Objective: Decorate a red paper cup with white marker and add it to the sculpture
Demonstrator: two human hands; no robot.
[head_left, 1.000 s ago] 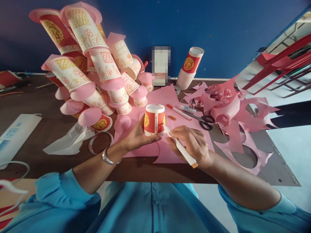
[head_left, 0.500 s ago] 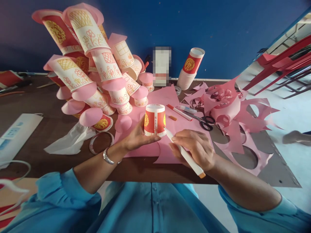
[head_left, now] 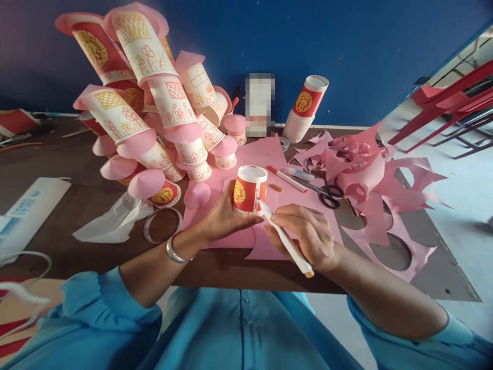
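Note:
My left hand (head_left: 225, 216) is closed around a red and white paper cup (head_left: 248, 192) with a gold emblem, its open end facing up. In my right hand (head_left: 306, 234) is a white marker (head_left: 288, 244) with an orange end, gripped like a pen. The marker's tip meets the lower side of the cup, near the white strip. An orange cap (head_left: 275, 187) lies on the pink paper (head_left: 231, 239) just behind my hands. Beside it is another marker (head_left: 287, 180), white with a red end.
Decorated paper-cup towers (head_left: 162, 97) with pink cone roofs rise at the left. Scissors (head_left: 329, 195) and pink paper scraps (head_left: 362, 174) lie on the right. A stack of cups (head_left: 306, 110) stands against the blue wall. A power strip (head_left: 29, 210) is at far left.
The cup has turned in my left hand, so its white strip has moved right and more of the gold emblem shows. The marker's rear end has swung slightly left.

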